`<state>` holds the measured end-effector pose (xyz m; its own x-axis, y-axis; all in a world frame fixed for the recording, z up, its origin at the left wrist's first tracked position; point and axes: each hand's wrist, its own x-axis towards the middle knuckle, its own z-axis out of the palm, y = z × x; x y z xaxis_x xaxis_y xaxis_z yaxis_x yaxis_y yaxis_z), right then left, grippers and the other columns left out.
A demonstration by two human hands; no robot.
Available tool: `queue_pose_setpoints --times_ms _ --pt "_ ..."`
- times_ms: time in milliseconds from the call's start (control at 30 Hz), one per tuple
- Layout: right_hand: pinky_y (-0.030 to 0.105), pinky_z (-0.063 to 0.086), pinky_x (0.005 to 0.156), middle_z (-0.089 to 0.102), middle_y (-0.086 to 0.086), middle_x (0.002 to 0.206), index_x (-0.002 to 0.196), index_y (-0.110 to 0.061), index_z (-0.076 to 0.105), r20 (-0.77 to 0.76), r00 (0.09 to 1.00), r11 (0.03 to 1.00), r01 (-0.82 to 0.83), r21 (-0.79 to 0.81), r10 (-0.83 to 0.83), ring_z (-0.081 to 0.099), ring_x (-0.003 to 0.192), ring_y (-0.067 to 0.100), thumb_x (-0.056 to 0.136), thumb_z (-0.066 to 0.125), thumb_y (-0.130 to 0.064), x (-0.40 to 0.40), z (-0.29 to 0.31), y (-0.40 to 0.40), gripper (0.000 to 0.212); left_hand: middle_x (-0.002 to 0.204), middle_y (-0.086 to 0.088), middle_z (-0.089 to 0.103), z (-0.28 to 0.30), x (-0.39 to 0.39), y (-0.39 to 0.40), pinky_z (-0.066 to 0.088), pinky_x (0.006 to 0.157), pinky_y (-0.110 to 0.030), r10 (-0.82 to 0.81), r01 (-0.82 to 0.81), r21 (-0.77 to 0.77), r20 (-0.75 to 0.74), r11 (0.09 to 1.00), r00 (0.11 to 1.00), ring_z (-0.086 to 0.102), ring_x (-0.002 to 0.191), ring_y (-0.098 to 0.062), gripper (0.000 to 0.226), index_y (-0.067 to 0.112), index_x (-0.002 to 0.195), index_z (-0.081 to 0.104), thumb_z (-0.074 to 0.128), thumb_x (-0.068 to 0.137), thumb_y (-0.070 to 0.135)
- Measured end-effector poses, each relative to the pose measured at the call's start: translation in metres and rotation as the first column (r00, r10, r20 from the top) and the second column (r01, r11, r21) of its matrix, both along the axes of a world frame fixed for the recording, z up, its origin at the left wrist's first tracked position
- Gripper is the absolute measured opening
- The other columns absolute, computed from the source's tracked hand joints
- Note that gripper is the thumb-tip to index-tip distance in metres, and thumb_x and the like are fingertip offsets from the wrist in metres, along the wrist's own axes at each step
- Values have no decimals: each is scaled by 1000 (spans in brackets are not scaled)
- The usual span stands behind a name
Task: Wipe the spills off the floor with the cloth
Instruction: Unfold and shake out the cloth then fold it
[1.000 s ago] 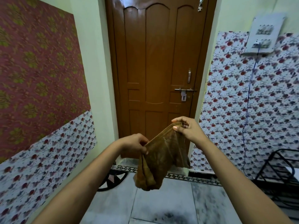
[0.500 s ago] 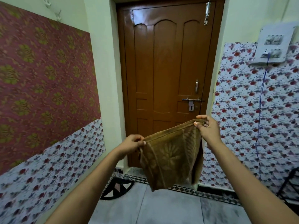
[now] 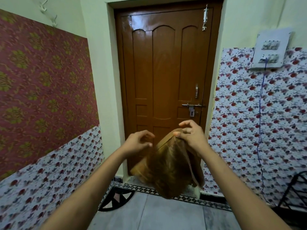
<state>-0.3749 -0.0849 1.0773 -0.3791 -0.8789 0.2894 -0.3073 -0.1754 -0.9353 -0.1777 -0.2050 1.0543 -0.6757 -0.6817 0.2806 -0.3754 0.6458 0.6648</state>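
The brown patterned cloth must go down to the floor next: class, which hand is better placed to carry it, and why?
Right, probably. The right hand pinches the top edge of the brown patterned cloth, which hangs blurred above the grey tiled floor. The left hand is apart from it, fingers loosely curled, holding nothing.

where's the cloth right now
The cloth hangs in mid-air, centre frame in the head view, before the brown door, its top edge at the right hand, above the floor.

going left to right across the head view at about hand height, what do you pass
maroon wallpaper with green motifs → left hand → brown patterned cloth → right hand → white floral wallpaper → thin blue cable
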Motion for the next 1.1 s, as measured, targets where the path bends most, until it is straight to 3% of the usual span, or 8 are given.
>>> queue_pose_setpoints --times_ms 100,200,300,400,500,700,833,1100 --pt "25 51 68 69 8 98 106 -21 49 32 999 998 -43 40 42 67 89 17 79 72 -12 19 1 -5 37 120 8 57 9 -20 20 46 93 -25 -152 177 89 -234 980 960 54 113 -5 36 24 120 55 65 86 19" --pt "31 54 78 70 11 100 102 -18 52 128 990 998 -56 34 51 67 90 17 83 68 -11 19 1 -2 26 111 7 61 12 -28 25 51 84 -22 -205 243 81 -324 967 924 58 104 -2 32 20 117 59 66 85 20" --pt "28 56 80 70 9 95 96 -12 60 281 947 986 -165 4 157 67 89 16 88 59 -5 13 -1 4 11 98 7 64 16 -31 25 50 84 -30 -203 241 68 -347 968 915 60 97 -11 26 18 109 65 67 83 22" --pt "21 58 68 71 9 87 94 -6 66 454 862 973 -222 -63 226 70 79 13 91 48 4 9 -6 10 20 97 -2 66 21 -37 27 50 84 -38 -211 238 50 -315 970 926 61 96 -22 18 15 99 67 69 83 22" --pt "22 58 68 72 12 89 95 -4 67 551 802 972 -215 -95 232 71 81 15 91 46 8 5 -15 14 25 93 -3 66 24 -43 32 51 80 -35 -189 203 24 -268 979 945 62 92 -20 12 18 92 66 70 82 22" --pt "18 56 60 73 9 83 95 -4 67 588 792 986 -142 -88 167 71 74 13 88 49 11 7 -23 11 25 90 7 65 22 -49 37 51 72 -20 -86 65 -107 -208 992 974 61 90 -7 7 25 87 64 68 84 20" --pt "18 57 63 71 11 84 96 -1 66 583 799 988 -139 -62 149 70 70 11 87 51 11 10 -19 9 22 86 9 63 19 -45 37 47 62 -13 -88 60 -136 -216 989 972 60 83 -4 12 28 84 59 66 85 18" --pt "17 55 57 69 7 80 94 -4 66 592 804 999 -43 -23 48 69 68 10 89 49 10 6 -17 4 23 83 11 59 18 -44 42 44 59 -6 9 -74 -179 -339 981 941 56 77 -1 16 24 85 58 62 87 8"
